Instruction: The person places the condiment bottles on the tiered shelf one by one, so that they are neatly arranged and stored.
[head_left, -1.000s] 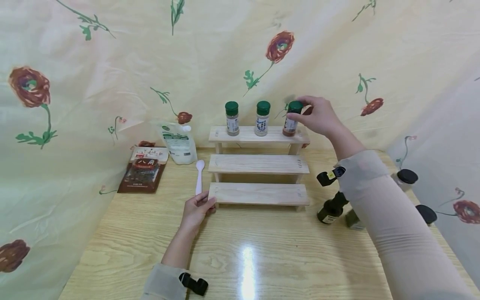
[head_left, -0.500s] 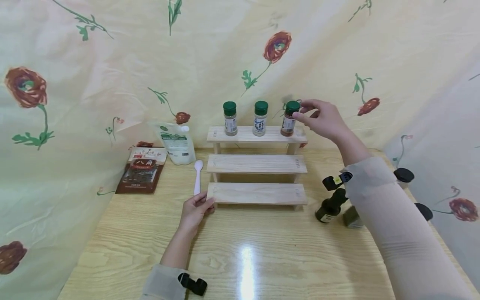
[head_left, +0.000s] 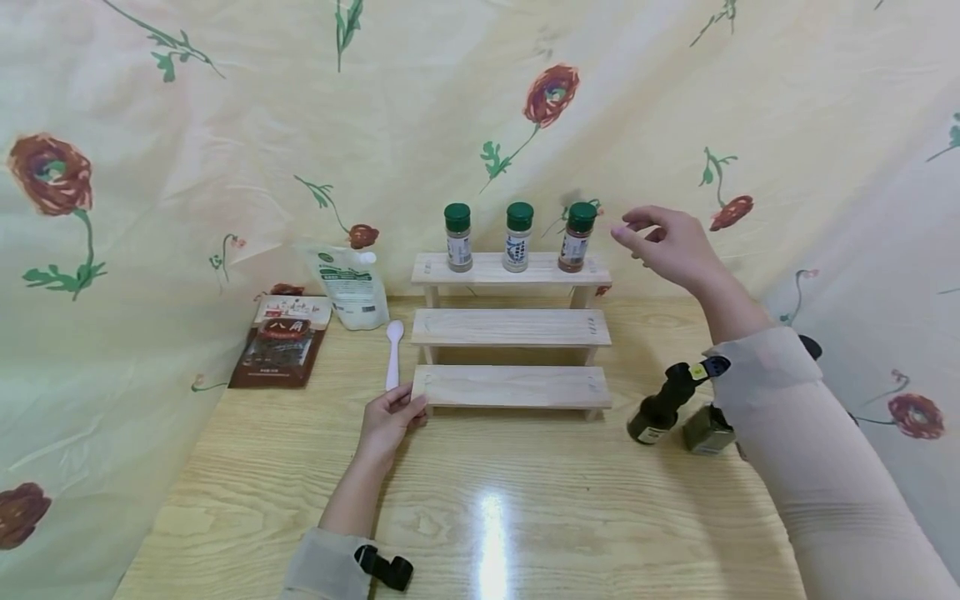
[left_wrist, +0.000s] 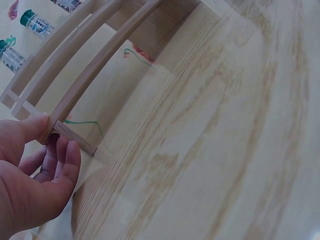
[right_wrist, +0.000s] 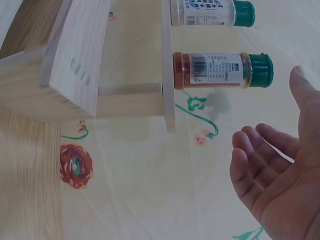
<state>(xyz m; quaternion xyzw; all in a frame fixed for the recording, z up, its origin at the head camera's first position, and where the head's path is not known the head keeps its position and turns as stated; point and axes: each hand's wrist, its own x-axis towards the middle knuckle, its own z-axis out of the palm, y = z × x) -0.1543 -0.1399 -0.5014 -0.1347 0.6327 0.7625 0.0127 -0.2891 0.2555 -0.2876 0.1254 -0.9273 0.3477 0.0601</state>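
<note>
A three-step wooden rack (head_left: 512, 327) stands on the table. My left hand (head_left: 385, 427) pinches the left end of its lowest step, thumb on top and fingers curled beneath, as the left wrist view shows. On the top step stand three upright spice jars with green caps. The right-hand jar (right_wrist: 212, 70) holds reddish-brown spice; the middle jar (head_left: 517, 239) and left jar (head_left: 458, 239) look paler. To the right of the reddish jar, apart from it, my right hand (head_left: 670, 247) hangs in the air with loosely bent fingers and nothing in them.
A white spoon (head_left: 394, 354) lies just left of the rack. Behind it are a white spouted pouch (head_left: 351, 287) and a brown packet (head_left: 281, 343). A dark bottle (head_left: 660, 406) and a greenish container (head_left: 707, 430) stand at right, under the right forearm. Floral cloth (head_left: 420, 108) hangs behind.
My right hand has let go of the reddish-brown spice jar and drawn away to the right. The jar stays on the top step, and my left hand keeps its grip on the rack.
</note>
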